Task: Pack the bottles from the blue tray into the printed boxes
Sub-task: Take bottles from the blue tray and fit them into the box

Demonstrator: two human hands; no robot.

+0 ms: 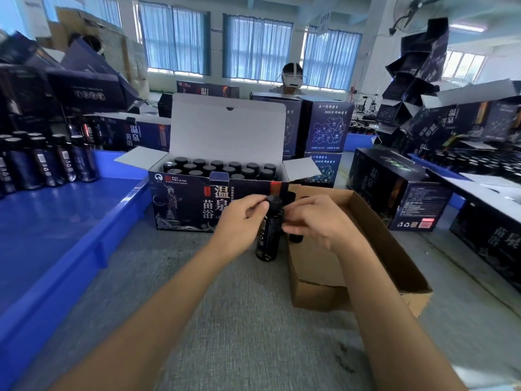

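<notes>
Head view: left hand pinches cap of dark bottle; right hand closes fingers round its side. Bottle held above grey table, in front of open printed box, beside brown carton.

Risk: cap-only pinch lets bottle slip, or it knocks packed bottles on entry.

Long axis near vertical, cap up, base slightly toward camera.

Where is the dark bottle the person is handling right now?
In the head view, centre frame, the dark black-capped bottle is upright between the left hand and right hand, before the open printed box, left of the brown cardboard carton.
</notes>
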